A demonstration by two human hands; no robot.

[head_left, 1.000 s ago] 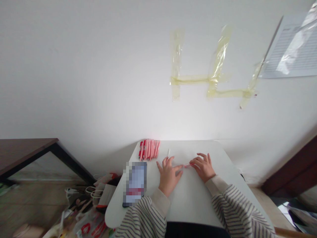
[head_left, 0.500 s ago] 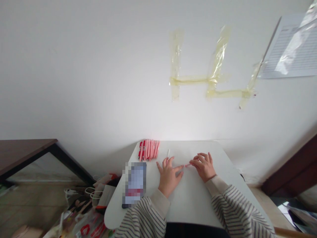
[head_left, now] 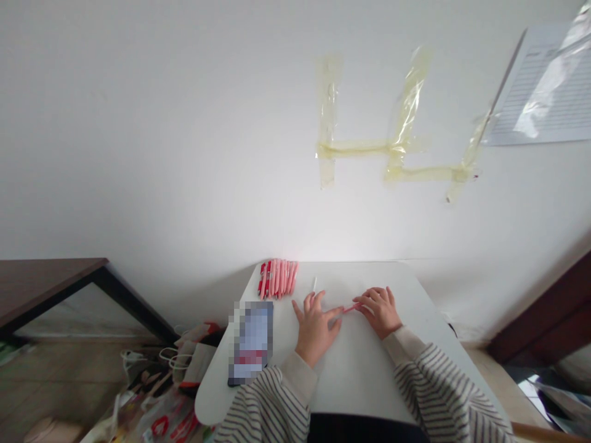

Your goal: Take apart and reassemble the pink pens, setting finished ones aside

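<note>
A thin pink pen (head_left: 351, 308) lies slantwise between my hands, low over the white table. My right hand (head_left: 381, 311) is closed on its right part, with the fingers bent over it. The index finger and thumb of my left hand (head_left: 316, 326) are at the pen's left end; its other fingers are spread over the tabletop. Just beyond those fingertips, a slim white stick (head_left: 315, 283) points toward the wall, its near end hidden by the fingers. Several pink and red pens (head_left: 279, 278) lie side by side at the table's back left.
A phone (head_left: 252, 344), its screen blurred out, lies on the white table (head_left: 360, 375) left of my left hand. The wall (head_left: 184, 154) stands right behind the table. Bags and loose items (head_left: 170, 394) crowd the floor at left, near a brown table (head_left: 50, 283).
The small gap between the pen's left end and its right part has closed. My right hand has shifted slightly, with its fingers lower and more bent. My left hand has hardly moved.
</note>
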